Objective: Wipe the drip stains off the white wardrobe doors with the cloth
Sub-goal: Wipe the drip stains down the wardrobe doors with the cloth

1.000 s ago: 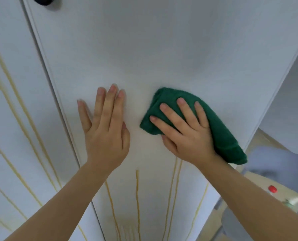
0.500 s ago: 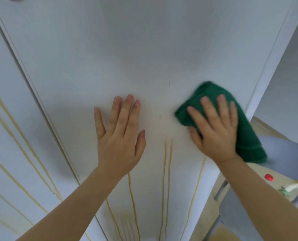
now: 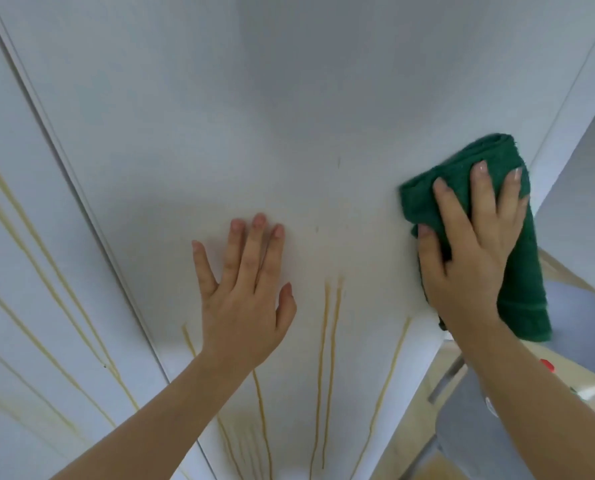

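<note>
A white wardrobe door (image 3: 272, 116) fills the view. Yellow drip stains (image 3: 327, 348) run down its lower part, below a faint smeared patch. My right hand (image 3: 469, 251) presses a folded dark green cloth (image 3: 518, 289) flat against the door near its right edge. My left hand (image 3: 244, 296) lies flat on the door with fingers spread, holding nothing, left of the stains. A second door (image 3: 22, 306) at the left carries several long yellow drip lines (image 3: 36, 258).
Beyond the door's right edge stands a grey chair or stool (image 3: 469, 427) on a light wooden floor, with a small red-capped object (image 3: 547, 365) close by. A narrow gap (image 3: 91, 216) separates the two doors.
My right hand has slid the cloth to the right across the door, from its middle to its right edge. The view has shifted left and up. My left hand stays flat on the door.
</note>
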